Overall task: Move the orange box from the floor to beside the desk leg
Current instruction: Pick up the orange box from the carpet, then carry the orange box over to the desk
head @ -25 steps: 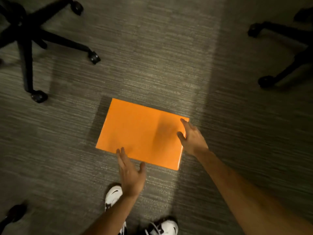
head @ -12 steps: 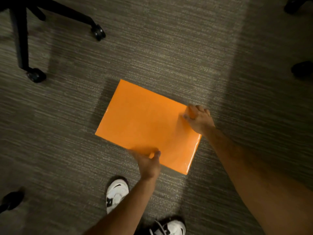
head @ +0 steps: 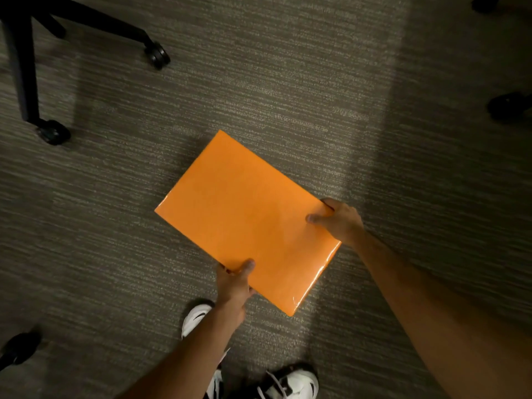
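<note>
Lifted now off the carpet [head: 288, 90] and turned since half a second ago: orange box [head: 244, 220], glossy and tilted, near corner low toward the shoes [head: 290, 384]. Left hand [head: 234, 283] clamped on the near long edge, thumb on top, grip closed on the box. Right hand [head: 338, 221] wrapped around the right short edge, grip likewise closed on it. Chair base [head: 26, 61] with castors at upper left, well apart from the box; more dark castors [head: 509, 106] at the right edge. Bare carpet ahead between them.
</note>
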Tool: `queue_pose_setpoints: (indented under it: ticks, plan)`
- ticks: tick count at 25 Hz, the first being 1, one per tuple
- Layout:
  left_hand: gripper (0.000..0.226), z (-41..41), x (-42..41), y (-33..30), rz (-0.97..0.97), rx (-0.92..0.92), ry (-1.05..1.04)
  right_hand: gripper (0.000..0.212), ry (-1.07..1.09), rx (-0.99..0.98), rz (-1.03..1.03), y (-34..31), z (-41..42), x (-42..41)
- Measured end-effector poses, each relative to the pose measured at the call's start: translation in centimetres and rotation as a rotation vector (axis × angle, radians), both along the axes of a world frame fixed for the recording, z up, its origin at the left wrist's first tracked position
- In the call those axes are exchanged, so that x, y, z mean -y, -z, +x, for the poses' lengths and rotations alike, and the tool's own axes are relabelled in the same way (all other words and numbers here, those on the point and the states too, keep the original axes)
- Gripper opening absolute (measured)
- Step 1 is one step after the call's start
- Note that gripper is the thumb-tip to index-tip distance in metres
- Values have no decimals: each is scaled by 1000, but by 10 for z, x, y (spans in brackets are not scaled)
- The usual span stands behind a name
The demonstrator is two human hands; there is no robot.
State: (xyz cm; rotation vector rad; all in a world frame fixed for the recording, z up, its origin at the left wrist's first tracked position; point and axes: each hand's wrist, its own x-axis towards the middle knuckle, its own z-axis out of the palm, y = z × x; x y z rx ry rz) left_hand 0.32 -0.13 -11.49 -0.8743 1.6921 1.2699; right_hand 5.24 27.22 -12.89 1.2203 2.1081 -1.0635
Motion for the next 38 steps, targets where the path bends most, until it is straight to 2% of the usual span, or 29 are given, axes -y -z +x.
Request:
queue_pose_setpoints:
  ticks: [4, 10, 13, 17, 19, 21, 25, 28, 30, 36, 38]
  plan:
    - [37, -17, -1, -16, 59, -88, 68, 50, -5, 35, -22, -27, 33, 0]
    - [30, -43, -8, -52, 81, -173, 411, 32, 276, 85, -163, -53, 127, 53]
    - [35, -49, -18, -47, 68, -206, 612, 29, 414, 88, -173, -43, 150, 91]
    - [41, -43, -20, -45, 38, -209, 725, 33, 551, 40, -91, -38, 160, 104]
    - [37, -51, -11, -40, -6, -183, 739, 45, 655, -14, -119, -39, 147, 110]
    - [41, -47, -14, -11, 12, -184, 830, 52, 836, -104, -207, -15, 146, 126]
    - [50, -53, -20, -16, 87, -115, 782, 23, 1045, -193, -300, -19, 116, 110]
    - [47, -54, -26, -23, 125, -161, 746, 27, 1089, -249, -354, -21, 121, 102]
    - [45, -52, -32, -51, 154, -174, 764, 26, 1092, -278, -355, -48, 136, 101]
    - [54, -25, -83, -207, 234, -204, 865, 38, 1190, -337, -312, -203, 190, 83]
    - [54, -10, -101, -259, 255, -216, 912, 35, 1241, -350, -302, -257, 208, 79]
